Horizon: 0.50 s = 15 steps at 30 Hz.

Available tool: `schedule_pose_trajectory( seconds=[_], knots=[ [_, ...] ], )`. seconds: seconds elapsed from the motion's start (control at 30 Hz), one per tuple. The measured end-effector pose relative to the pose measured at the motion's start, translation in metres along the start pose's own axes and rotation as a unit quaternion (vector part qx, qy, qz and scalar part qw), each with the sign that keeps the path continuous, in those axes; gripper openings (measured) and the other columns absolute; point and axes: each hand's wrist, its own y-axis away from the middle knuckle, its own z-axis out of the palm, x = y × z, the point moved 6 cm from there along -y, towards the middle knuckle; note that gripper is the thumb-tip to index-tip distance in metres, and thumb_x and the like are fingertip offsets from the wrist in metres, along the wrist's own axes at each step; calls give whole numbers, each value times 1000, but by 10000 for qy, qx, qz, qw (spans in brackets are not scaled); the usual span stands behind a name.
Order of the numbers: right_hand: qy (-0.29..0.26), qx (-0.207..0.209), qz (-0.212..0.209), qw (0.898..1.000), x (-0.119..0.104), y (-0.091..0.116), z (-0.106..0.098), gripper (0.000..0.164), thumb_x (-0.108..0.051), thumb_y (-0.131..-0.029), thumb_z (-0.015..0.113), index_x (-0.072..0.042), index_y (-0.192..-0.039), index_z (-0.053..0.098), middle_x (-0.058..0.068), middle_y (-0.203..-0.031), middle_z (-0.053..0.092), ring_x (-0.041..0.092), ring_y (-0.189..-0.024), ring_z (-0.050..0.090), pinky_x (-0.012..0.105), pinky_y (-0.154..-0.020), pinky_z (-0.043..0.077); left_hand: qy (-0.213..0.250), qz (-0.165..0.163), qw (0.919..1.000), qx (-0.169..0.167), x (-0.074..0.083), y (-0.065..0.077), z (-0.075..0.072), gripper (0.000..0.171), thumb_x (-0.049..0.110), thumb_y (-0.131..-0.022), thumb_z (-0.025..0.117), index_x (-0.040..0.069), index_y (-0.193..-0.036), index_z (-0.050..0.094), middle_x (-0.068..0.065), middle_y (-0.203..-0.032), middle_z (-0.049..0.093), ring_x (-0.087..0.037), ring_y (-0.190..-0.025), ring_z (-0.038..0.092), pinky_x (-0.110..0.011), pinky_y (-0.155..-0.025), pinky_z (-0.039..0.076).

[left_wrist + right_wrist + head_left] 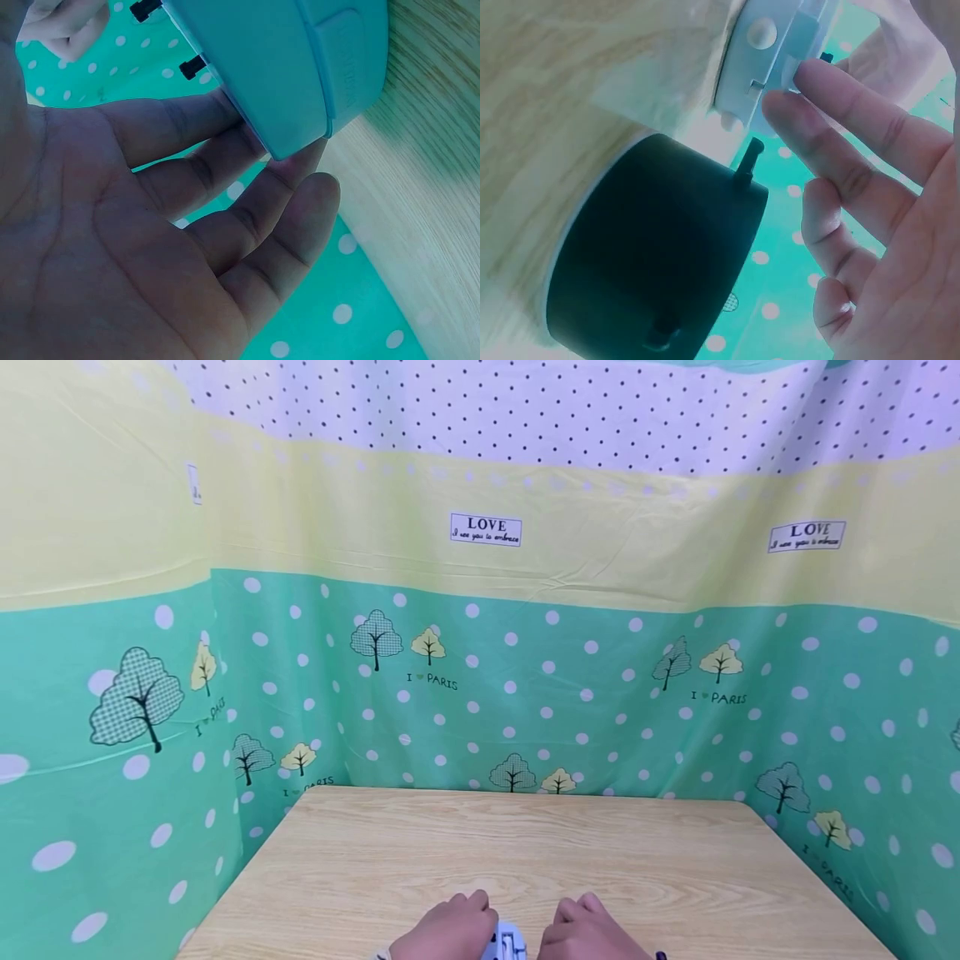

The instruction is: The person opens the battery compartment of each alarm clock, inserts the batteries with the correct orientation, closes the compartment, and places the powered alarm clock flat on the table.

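Note:
In the head view my left hand grips a light-blue plastic case at its left side. A recessed slot shows on the case's upper face. The left wrist view shows the case against my bent fingers, with black pegs sticking out of one edge; my thumb is hidden there. Close to the case's right side is my right hand, its fingers bent. The right wrist view puts its index fingertip by a small pale piece in front of the case; whether it pinches that piece is hidden.
A black round-sided object with a short black peg stands on the wooden table, near my right hand in the right wrist view. Patterned green and yellow curtains hang around the table's back and sides.

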Motion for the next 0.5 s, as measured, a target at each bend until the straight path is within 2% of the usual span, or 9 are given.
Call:
schedule_pose_trajectory(
  seconds=[0.1, 0.17, 0.37, 0.5],
  knots=[
    [-179, 57, 94, 9998, 0, -2, -3, 24, -60, -90, 51, -44, -79, 65, -35, -80, 52, -7, -75, 35, 20, -63, 19, 4, -2, 10000, -5, 0, 0, 0, 37, 47, -73, 75, 18, -96, 68, 7, -90, 50, -9, -73, 44, -27, -63, 44],
    [-190, 242, 79, 9995, 0, -3, -5, 22, -59, -89, 53, -45, -77, 65, -36, -79, 52, -7, -74, 35, 19, -64, 19, -26, 11, 10000, -15, 0, 1, 0, 37, 47, -74, 74, 18, -96, 68, 7, -91, 50, -9, -73, 44, -27, -63, 44],
    [-6, 674, -189, 9975, 0, -6, -10, 13, -48, -88, 61, -45, -75, 63, -37, -79, 53, -7, -76, 34, 17, -67, 19, -68, -8, 10000, -59, 0, 1, 0, 36, 46, -74, 74, 19, -96, 67, 8, -91, 49, -9, -73, 42, -27, -62, 43],
    [46, 703, -217, 9973, 2, -7, -10, 15, -53, -87, 59, -45, -77, 65, -36, -79, 54, -7, -76, 34, 17, -67, 19, -79, -61, 9999, -121, 0, 0, 1, 36, 47, -76, 73, 19, -97, 67, 7, -92, 50, -9, -73, 42, -28, -62, 43]
  ],
)
